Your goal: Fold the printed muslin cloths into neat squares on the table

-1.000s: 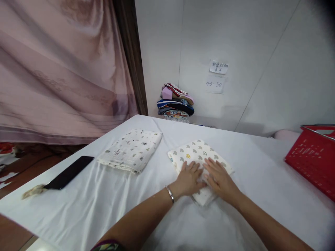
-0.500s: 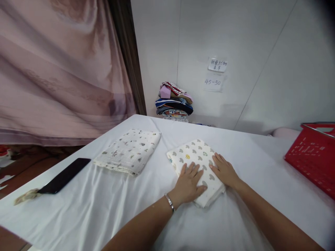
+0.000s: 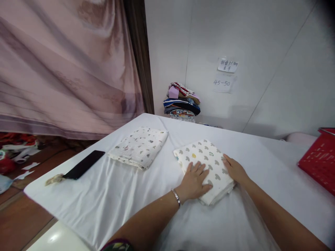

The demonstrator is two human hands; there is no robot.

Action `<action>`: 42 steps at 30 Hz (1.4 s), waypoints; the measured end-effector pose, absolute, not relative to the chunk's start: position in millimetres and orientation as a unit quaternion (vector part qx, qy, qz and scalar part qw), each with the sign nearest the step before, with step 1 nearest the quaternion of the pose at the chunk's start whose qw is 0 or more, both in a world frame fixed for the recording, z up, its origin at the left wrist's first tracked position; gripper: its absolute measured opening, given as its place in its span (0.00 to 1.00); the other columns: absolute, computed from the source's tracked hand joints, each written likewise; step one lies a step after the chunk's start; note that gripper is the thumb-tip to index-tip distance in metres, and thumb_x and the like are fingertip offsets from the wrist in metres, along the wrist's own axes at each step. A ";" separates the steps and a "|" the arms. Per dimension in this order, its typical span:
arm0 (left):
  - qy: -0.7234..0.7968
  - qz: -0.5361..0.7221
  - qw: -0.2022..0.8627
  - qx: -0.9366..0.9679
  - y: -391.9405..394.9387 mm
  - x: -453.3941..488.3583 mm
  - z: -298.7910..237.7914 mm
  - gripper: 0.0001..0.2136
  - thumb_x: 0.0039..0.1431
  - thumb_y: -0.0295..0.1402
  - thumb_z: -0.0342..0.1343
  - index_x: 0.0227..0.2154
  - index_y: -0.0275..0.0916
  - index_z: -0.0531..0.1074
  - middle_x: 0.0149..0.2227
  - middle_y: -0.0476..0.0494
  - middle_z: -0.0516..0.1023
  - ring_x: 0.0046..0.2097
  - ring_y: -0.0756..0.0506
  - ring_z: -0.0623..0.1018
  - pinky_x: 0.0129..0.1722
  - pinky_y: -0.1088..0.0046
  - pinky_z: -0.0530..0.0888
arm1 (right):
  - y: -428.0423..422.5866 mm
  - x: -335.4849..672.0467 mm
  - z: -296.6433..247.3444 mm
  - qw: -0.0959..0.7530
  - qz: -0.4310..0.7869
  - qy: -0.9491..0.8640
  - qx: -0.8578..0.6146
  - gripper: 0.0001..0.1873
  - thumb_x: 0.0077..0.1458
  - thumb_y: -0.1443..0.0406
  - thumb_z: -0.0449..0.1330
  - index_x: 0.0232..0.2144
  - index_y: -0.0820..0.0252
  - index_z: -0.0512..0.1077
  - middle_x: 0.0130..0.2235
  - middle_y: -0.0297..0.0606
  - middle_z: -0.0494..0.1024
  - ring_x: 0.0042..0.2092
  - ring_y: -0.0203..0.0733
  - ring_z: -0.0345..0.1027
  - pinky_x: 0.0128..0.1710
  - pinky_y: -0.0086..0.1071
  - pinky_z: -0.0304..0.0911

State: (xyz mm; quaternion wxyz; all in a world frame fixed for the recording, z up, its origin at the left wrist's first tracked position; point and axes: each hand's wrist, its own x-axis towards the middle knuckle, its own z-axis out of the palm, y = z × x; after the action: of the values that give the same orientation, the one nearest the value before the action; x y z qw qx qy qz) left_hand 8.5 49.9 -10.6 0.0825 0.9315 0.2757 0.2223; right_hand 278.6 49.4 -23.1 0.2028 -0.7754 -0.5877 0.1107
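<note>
A folded white cloth (image 3: 202, 150) with grey mushroom-like prints lies on the white-covered table in front of me. My left hand (image 3: 195, 181) rests flat on its lower middle, fingers spread. Along the cloth's right edge is my right hand (image 3: 235, 169), its fingers stretched out and touching the side; part of them is hidden. To the left lies a second folded white cloth (image 3: 141, 146) with small scattered prints, apart from both hands.
A black phone (image 3: 85, 164) with a tassel (image 3: 54, 179) lies near the table's left edge. At the right stands a red basket (image 3: 319, 160). Folded fabrics (image 3: 181, 101) are stacked by the wall, and a pink curtain (image 3: 70, 69) hangs at the left.
The view has shifted left, so things appear further right. My right hand has gone from lying on the cloth's top to its right edge. The left hand stays on the cloth.
</note>
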 end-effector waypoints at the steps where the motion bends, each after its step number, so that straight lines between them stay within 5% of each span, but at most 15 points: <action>1: 0.277 0.221 0.082 0.931 49.8 8.5 -10.4 0.27 0.60 0.50 0.43 0.58 0.41 0.59 0.61 0.41 0.59 0.64 0.38 0.53 0.62 0.52 0.46 | 50.0 278.7 -22.1 0.195 0.110 -0.578 -0.785 0.30 0.60 0.55 0.40 0.59 0.64 0.58 0.55 0.47 0.67 0.56 0.49 0.60 0.55 0.40 0.55; 14: 0.266 0.217 0.155 0.926 48.3 -13.4 2.3 0.20 0.58 0.47 0.50 0.51 0.45 0.66 0.57 0.44 0.66 0.62 0.41 0.58 0.62 0.55 0.48 | 24.9 283.0 -17.6 0.130 0.154 -0.550 -0.810 0.30 0.56 0.53 0.47 0.55 0.66 0.64 0.54 0.48 0.69 0.55 0.53 0.62 0.54 0.42 0.57; 19: 0.418 0.279 0.191 0.843 55.9 -26.4 2.4 0.21 0.55 0.39 0.54 0.52 0.40 0.65 0.62 0.38 0.56 0.63 0.38 0.54 0.61 0.55 0.53 | 17.7 291.6 -8.3 0.176 0.240 -0.512 -0.806 0.32 0.49 0.50 0.56 0.52 0.62 0.68 0.53 0.47 0.70 0.54 0.56 0.63 0.53 0.43 0.58; 21: 0.493 0.312 0.244 0.775 62.9 -28.6 2.8 0.24 0.54 0.37 0.54 0.54 0.38 0.61 0.62 0.36 0.55 0.63 0.38 0.55 0.60 0.57 0.57 | 23.2 291.2 -1.6 0.188 0.258 -0.498 -0.806 0.33 0.47 0.50 0.58 0.53 0.62 0.67 0.53 0.48 0.69 0.53 0.56 0.64 0.53 0.44 0.58; 26: 0.554 0.330 0.458 0.612 79.9 -26.4 6.1 0.24 0.52 0.36 0.56 0.52 0.39 0.60 0.51 0.38 0.71 0.49 0.42 0.73 0.49 0.65 0.69 | 46.2 278.9 11.2 0.235 0.274 -0.471 -0.805 0.32 0.46 0.49 0.60 0.49 0.62 0.69 0.51 0.49 0.72 0.52 0.56 0.65 0.51 0.43 0.61; 32: 0.567 0.335 0.555 0.508 88.3 -21.9 8.2 0.24 0.49 0.36 0.60 0.48 0.35 0.62 0.49 0.35 0.72 0.45 0.42 0.75 0.38 0.71 0.73 | 55.9 265.0 23.2 0.284 0.447 -0.387 -0.755 0.30 0.46 0.49 0.61 0.46 0.64 0.69 0.46 0.50 0.75 0.41 0.53 0.73 0.40 0.42 0.69; 37: 0.576 0.296 0.562 0.515 92.5 -21.7 6.2 0.26 0.47 0.41 0.61 0.48 0.35 0.61 0.46 0.34 0.74 0.41 0.40 0.76 0.30 0.69 0.74 | 53.3 269.1 32.4 0.297 0.600 -0.315 -0.673 0.28 0.45 0.50 0.63 0.43 0.65 0.70 0.42 0.51 0.77 0.41 0.53 0.73 0.41 0.43 0.70; 42: 0.600 0.291 0.499 0.554 92.5 -19.7 1.8 0.28 0.46 0.41 0.61 0.50 0.38 0.61 0.47 0.36 0.73 0.45 0.39 0.75 0.40 0.65 0.73 | 49.3 276.1 36.9 0.277 0.659 -0.301 -0.632 0.28 0.51 0.47 0.55 0.43 0.65 0.70 0.44 0.53 0.76 0.47 0.52 0.71 0.46 0.42 0.68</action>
State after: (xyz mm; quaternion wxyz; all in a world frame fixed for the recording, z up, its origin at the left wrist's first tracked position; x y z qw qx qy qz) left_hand -19.7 92.5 1.8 0.4987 0.5535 0.6001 0.2912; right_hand 276.1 49.3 36.9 0.2772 -0.6315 -0.3011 0.6585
